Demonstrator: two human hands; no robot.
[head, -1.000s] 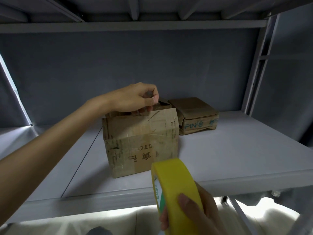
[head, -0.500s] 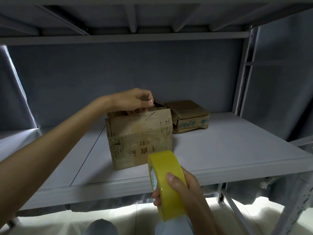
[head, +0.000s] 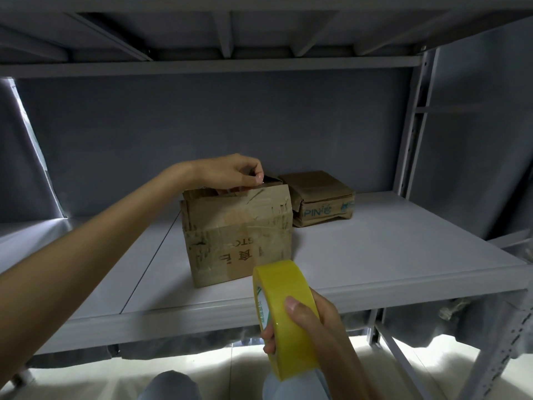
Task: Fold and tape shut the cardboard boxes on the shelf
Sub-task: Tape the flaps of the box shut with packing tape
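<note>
Two boxes sit on the shelf. My left hand pinches a top flap of the near box; the closed far box sits just behind it, to its right. My right hand grips the tape roll before that box.

Near box: on the shelf, left of centre, set back from the near edge.
Far box: on the same shelf, right of and behind the near box, just beside its far right corner.
Left hand: above the near box's far top edge, fingers at a flap.
Tape roll: in the right hand, nearer than the shelf's near edge, right of the near box.
</note>
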